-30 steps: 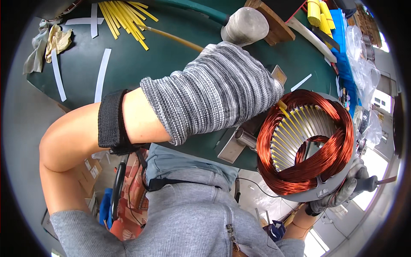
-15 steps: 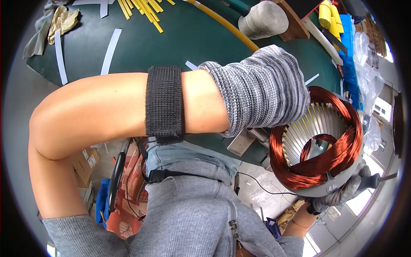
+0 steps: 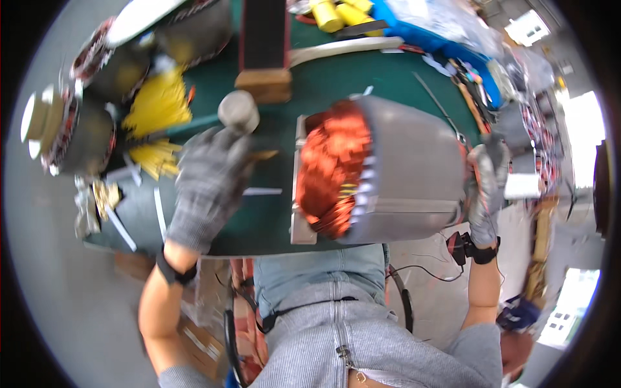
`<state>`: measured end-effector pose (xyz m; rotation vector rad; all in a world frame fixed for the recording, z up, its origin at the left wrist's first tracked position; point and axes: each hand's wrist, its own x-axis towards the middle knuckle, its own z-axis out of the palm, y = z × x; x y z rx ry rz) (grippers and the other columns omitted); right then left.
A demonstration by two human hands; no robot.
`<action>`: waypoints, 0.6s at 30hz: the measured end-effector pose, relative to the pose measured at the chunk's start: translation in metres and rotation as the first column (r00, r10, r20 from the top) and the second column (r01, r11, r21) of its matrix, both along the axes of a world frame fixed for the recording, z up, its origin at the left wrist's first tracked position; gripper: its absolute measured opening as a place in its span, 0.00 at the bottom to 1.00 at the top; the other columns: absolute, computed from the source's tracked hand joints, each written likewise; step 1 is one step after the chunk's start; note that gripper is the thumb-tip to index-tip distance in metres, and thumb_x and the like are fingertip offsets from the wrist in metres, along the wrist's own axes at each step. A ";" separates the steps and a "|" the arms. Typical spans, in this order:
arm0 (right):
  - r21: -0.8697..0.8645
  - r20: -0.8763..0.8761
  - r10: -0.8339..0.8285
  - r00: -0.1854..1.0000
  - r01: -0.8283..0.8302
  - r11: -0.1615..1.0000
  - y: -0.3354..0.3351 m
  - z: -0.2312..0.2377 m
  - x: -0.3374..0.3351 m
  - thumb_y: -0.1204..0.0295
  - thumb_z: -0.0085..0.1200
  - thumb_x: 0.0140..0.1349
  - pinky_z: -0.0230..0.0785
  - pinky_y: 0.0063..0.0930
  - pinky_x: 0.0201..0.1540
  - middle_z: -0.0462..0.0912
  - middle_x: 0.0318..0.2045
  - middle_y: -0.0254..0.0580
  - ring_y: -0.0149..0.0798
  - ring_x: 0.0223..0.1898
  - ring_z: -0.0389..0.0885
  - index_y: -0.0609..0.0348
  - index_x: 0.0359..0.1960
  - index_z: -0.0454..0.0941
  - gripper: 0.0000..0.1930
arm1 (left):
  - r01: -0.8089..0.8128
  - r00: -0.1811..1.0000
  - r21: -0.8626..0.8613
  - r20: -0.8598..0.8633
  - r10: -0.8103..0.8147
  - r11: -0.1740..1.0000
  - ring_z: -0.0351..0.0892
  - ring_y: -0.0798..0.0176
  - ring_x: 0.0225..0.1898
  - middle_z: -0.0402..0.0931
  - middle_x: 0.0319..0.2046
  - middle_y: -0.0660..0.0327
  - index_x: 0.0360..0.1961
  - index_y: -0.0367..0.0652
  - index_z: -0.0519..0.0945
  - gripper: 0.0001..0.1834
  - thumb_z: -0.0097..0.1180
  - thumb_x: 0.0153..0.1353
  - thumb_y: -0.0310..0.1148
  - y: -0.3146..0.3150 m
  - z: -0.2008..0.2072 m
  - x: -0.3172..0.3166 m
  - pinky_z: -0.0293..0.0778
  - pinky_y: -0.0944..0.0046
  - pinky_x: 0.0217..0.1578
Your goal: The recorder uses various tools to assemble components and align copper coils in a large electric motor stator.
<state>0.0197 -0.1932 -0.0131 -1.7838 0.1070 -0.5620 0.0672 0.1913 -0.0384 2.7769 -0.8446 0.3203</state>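
Observation:
The motor stator (image 3: pixel 414 174) lies on its side, a grey metal cylinder with a bundle of red-brown copper windings (image 3: pixel 333 168) at its left end. My right hand (image 3: pixel 485 187), in a dark grey glove, grips the stator's right end; a dark thing at its fingers is too blurred to name. My left hand (image 3: pixel 210 178), in a striped grey glove, hovers left of the windings. Its fingers are smeared by motion, close to a mallet (image 3: pixel 238 111) with a pale round head and teal handle. A yellow-brown strip (image 3: pixel 264 155) pokes out beside the left hand; whether held cannot be told.
The green table (image 3: pixel 220 239) holds yellow sticks (image 3: pixel 155 110), white paper strips (image 3: pixel 162 210) and a wooden block (image 3: pixel 263 85). Other stators (image 3: pixel 90 132) stand at left. A blue tray (image 3: pixel 446 42) and hand tools (image 3: pixel 472 97) sit at the far right. A metal bracket (image 3: pixel 303 233) touches the windings.
My left hand has drawn back from the stator's bore and moved left to the mallet. The stator has turned onto its side, windings facing left. The view has shifted.

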 end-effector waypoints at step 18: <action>-0.930 -0.353 -0.205 0.913 -0.318 0.184 -0.124 -0.065 0.076 0.58 0.45 0.59 0.59 0.43 0.57 0.59 0.60 0.44 0.48 0.54 0.65 0.37 0.57 0.66 0.22 | -0.464 0.606 -0.543 -0.771 -0.196 0.700 0.72 0.70 0.36 0.75 0.34 0.64 0.42 0.38 0.73 0.14 0.51 0.61 0.37 -0.033 -0.047 -0.082 0.69 0.69 0.37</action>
